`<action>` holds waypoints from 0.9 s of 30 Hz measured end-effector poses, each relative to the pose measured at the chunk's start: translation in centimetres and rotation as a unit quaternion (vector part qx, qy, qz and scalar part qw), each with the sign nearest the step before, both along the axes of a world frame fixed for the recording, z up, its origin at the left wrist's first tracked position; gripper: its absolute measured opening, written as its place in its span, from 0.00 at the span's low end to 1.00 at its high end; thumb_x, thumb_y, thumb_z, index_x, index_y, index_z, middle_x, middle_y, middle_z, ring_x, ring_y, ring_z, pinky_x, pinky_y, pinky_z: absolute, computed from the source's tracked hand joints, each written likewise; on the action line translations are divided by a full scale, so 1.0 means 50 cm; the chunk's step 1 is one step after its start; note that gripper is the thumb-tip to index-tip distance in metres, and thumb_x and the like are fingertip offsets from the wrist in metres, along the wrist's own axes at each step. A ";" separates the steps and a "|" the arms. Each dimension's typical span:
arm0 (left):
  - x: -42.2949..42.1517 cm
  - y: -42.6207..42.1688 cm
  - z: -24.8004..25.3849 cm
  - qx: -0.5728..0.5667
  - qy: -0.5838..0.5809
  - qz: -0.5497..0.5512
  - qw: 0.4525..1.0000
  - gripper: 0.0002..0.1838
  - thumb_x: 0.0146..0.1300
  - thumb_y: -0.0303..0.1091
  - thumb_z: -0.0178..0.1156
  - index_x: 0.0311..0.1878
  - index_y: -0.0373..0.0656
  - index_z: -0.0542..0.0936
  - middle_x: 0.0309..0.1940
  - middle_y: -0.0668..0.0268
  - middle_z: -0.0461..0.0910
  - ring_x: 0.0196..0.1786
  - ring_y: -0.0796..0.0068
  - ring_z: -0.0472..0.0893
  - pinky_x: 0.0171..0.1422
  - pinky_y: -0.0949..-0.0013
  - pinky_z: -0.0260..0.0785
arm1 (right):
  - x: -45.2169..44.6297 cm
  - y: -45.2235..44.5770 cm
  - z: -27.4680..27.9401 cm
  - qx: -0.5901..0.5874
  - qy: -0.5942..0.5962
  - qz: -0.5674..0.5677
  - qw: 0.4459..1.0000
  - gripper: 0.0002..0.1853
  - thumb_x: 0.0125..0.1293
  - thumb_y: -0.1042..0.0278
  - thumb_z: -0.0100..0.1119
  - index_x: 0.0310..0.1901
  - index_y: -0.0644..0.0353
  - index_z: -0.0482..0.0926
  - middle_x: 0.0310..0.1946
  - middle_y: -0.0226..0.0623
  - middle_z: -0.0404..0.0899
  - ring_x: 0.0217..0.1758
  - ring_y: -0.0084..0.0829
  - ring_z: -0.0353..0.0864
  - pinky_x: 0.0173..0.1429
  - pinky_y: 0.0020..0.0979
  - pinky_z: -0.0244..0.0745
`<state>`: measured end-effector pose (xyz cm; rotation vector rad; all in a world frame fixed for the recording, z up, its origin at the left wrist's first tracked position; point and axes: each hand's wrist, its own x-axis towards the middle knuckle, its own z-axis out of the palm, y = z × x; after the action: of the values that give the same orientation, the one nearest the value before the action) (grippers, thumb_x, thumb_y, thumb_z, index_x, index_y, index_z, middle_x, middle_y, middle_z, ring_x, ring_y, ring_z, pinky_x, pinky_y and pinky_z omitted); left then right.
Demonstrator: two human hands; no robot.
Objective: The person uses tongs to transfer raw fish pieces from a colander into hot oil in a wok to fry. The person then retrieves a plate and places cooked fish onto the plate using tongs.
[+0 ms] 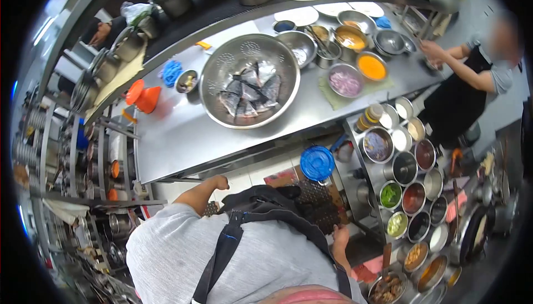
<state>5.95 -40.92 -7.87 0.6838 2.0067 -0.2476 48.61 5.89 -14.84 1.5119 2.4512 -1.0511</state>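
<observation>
My left hand (221, 183) hangs low in front of the steel counter (177, 157), its fingers curled in and nothing visible in them. On my other side, my right hand (340, 235) hangs beside my apron, near the side counter of containers. Its fingers look loosely apart, with nothing seen in them. Neither hand touches the food. On the counter ahead, a large perforated steel colander (214, 101) holds several cut pieces of dark-skinned fish (261, 90). A blue lid or bucket (317, 163) stands low, below the counter edge, between my hands.
A bowl of orange liquid (372, 67) and a bowl of chopped onion (345, 80) sit right of the colander. An orange funnel-like item (145, 97) stands left. Several ingredient pots, including chopped greens (391, 194), line the right. A co-worker in an apron (452, 101) stands far right.
</observation>
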 end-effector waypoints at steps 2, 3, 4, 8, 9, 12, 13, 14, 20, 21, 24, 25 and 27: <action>-0.010 -0.026 0.092 0.104 0.050 0.376 0.919 0.16 0.59 0.36 0.56 0.48 0.43 0.84 0.38 0.57 0.86 0.34 0.66 0.86 0.34 0.62 0.78 | -0.069 0.024 0.071 -0.005 -0.019 0.038 0.999 0.15 0.61 0.62 0.63 0.43 0.67 0.84 0.26 0.51 0.83 0.25 0.41 0.84 0.35 0.40 0.76; -0.024 -0.029 0.109 0.177 0.036 0.587 0.789 0.15 0.61 0.32 0.56 0.50 0.43 0.82 0.36 0.58 0.86 0.30 0.70 0.85 0.29 0.66 0.78 | -0.119 0.024 0.132 -0.041 -0.070 0.036 0.996 0.16 0.62 0.62 0.64 0.47 0.64 0.83 0.37 0.52 0.83 0.40 0.46 0.82 0.47 0.42 0.75; -0.044 -0.027 0.163 0.194 0.062 0.542 0.816 0.15 0.63 0.34 0.56 0.51 0.40 0.80 0.34 0.58 0.85 0.31 0.69 0.85 0.31 0.65 0.79 | -0.155 0.024 0.158 -0.075 -0.124 0.033 0.989 0.17 0.63 0.61 0.64 0.50 0.61 0.83 0.47 0.52 0.83 0.54 0.50 0.81 0.59 0.44 0.74; -0.093 -0.008 0.281 0.384 0.054 0.699 0.601 0.18 0.66 0.38 0.55 0.55 0.39 0.76 0.37 0.57 0.81 0.36 0.62 0.84 0.40 0.60 0.78 | -0.208 0.008 0.121 -0.120 -0.082 0.035 0.989 0.18 0.63 0.61 0.63 0.52 0.61 0.82 0.47 0.50 0.83 0.54 0.49 0.81 0.58 0.44 0.74; -0.118 -0.007 0.298 0.401 0.075 0.689 0.599 0.20 0.69 0.44 0.51 0.56 0.41 0.76 0.38 0.56 0.82 0.40 0.62 0.84 0.45 0.61 0.76 | -0.213 0.003 0.107 -0.109 -0.069 0.059 0.990 0.18 0.63 0.61 0.64 0.52 0.61 0.82 0.46 0.50 0.84 0.53 0.48 0.82 0.57 0.44 0.75; -0.216 0.000 0.346 0.483 0.094 0.688 0.534 0.24 0.70 0.51 0.48 0.57 0.42 0.75 0.39 0.58 0.82 0.40 0.64 0.84 0.47 0.59 0.74 | -0.218 -0.025 0.120 -0.057 -0.036 0.095 0.993 0.18 0.63 0.60 0.64 0.51 0.62 0.82 0.43 0.50 0.84 0.51 0.48 0.83 0.55 0.43 0.76; -0.265 0.001 0.350 0.507 0.077 0.695 0.504 0.24 0.70 0.52 0.47 0.57 0.42 0.74 0.39 0.59 0.82 0.41 0.65 0.83 0.47 0.60 0.73 | -0.209 -0.030 0.118 -0.052 -0.044 0.090 0.994 0.18 0.63 0.60 0.64 0.51 0.62 0.82 0.43 0.50 0.84 0.51 0.48 0.83 0.55 0.43 0.76; -0.312 0.012 0.358 0.522 0.077 0.695 0.489 0.24 0.70 0.52 0.47 0.57 0.43 0.74 0.39 0.60 0.82 0.41 0.66 0.83 0.47 0.60 0.73 | -0.198 -0.034 0.112 -0.045 -0.030 0.087 0.995 0.18 0.63 0.61 0.64 0.51 0.62 0.82 0.40 0.50 0.84 0.43 0.45 0.85 0.46 0.41 0.77; -0.545 0.117 0.411 0.480 0.169 0.594 0.623 0.23 0.64 0.47 0.59 0.54 0.38 0.79 0.41 0.61 0.82 0.43 0.68 0.81 0.49 0.63 0.71 | -0.190 -0.079 0.207 -0.050 -0.072 -0.018 0.996 0.17 0.63 0.60 0.62 0.48 0.62 0.84 0.38 0.52 0.85 0.45 0.47 0.85 0.45 0.43 0.78; -0.572 0.126 0.397 0.472 0.225 0.536 0.663 0.23 0.61 0.44 0.63 0.51 0.35 0.80 0.42 0.57 0.83 0.43 0.65 0.82 0.50 0.64 0.71 | -0.169 -0.089 0.202 -0.075 -0.118 -0.077 0.987 0.17 0.63 0.58 0.62 0.47 0.62 0.84 0.38 0.53 0.85 0.48 0.49 0.84 0.49 0.44 0.77; -0.593 0.133 0.366 0.481 0.226 0.533 0.659 0.24 0.59 0.44 0.63 0.52 0.34 0.79 0.43 0.51 0.83 0.45 0.59 0.82 0.52 0.61 0.71 | -0.137 -0.148 0.185 0.016 -0.126 -0.011 0.992 0.16 0.64 0.59 0.62 0.45 0.62 0.84 0.30 0.47 0.86 0.27 0.40 0.85 0.39 0.38 0.79; -0.599 0.127 0.360 0.465 0.280 0.496 0.678 0.24 0.58 0.43 0.63 0.52 0.33 0.79 0.43 0.46 0.83 0.47 0.54 0.82 0.54 0.59 0.70 | -0.189 -0.186 0.267 -0.053 -0.142 -0.075 0.986 0.16 0.62 0.58 0.62 0.45 0.61 0.84 0.32 0.48 0.85 0.33 0.44 0.86 0.43 0.42 0.78; -0.594 0.126 0.361 0.482 0.345 0.451 0.668 0.26 0.55 0.42 0.65 0.52 0.32 0.78 0.44 0.44 0.82 0.49 0.51 0.81 0.56 0.58 0.69 | -0.205 -0.216 0.237 -0.060 -0.138 -0.062 0.987 0.16 0.62 0.58 0.62 0.45 0.60 0.85 0.33 0.50 0.85 0.37 0.46 0.86 0.46 0.44 0.78</action>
<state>-23.74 -34.62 10.18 0.0439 2.8964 1.4596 38.35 -4.90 -3.00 1.6625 2.0951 -0.9168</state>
